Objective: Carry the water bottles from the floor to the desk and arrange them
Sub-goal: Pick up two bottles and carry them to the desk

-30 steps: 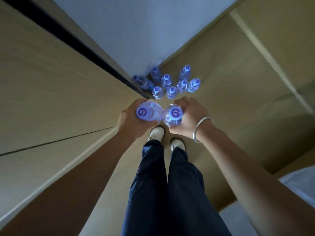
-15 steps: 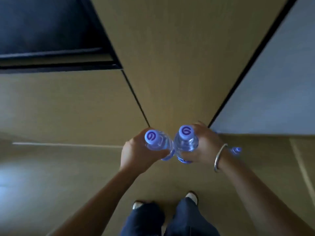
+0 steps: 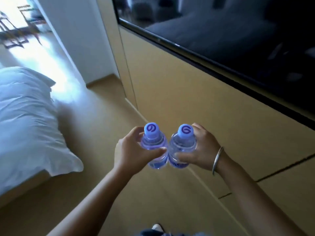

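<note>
Bedroom floor (image 3: 105, 130); bottle (image 3: 154, 145) within left hand (image 3: 131, 154); another (image 3: 183, 145) within right hand (image 3: 202, 150)

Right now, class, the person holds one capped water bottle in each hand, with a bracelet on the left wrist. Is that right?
Not quite. The head view shows the bracelet on the right wrist. The left hand and right hand do each hold a capped bottle.
</note>
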Motion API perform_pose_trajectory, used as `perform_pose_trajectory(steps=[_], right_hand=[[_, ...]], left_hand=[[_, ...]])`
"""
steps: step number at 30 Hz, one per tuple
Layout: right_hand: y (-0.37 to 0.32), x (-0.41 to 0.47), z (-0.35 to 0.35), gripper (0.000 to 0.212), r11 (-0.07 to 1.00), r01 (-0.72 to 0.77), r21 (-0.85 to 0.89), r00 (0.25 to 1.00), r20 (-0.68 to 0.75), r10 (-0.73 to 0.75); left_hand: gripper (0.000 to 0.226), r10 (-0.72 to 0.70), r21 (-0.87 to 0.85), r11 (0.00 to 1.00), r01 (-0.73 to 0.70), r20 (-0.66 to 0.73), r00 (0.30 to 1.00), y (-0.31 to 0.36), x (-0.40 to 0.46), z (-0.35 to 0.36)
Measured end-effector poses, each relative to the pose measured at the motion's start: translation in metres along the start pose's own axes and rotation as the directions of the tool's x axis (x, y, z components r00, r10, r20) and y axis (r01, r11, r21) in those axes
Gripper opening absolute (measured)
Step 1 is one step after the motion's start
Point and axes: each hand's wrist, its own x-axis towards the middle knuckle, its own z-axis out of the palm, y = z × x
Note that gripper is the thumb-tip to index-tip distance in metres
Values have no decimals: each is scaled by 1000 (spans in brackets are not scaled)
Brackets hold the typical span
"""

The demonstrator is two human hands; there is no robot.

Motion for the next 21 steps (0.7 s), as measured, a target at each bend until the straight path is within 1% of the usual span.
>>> perform_pose_trajectory(steps=[4,7,9,11,16,21], right_hand=[[-45,42,50,37,992,62,110,991,110,-74],[-72,67,81,35,978,109,178,971,193,-143],[-87,82,99,36,969,140,203,953,238,-188],[-102,97,116,38,962,163,221,936,275,-221],[-128,144,155,39,939,232,253,881,355,-313],[-148,211,196,41,923,294,247,839,397,-373]], left_hand=[[58,-60,-53,997,53,-138,989,-40,2,-65],[56,-123,-116,989,97,-244,962,-68,1,-104],[52,-152,-157,981,109,-295,943,-82,0,-124],[44,-157,-161,981,107,-342,927,-93,-1,-140],[38,-177,-158,980,123,-404,898,-121,14,-165],[41,-230,-189,969,159,-457,859,-151,65,-186]])
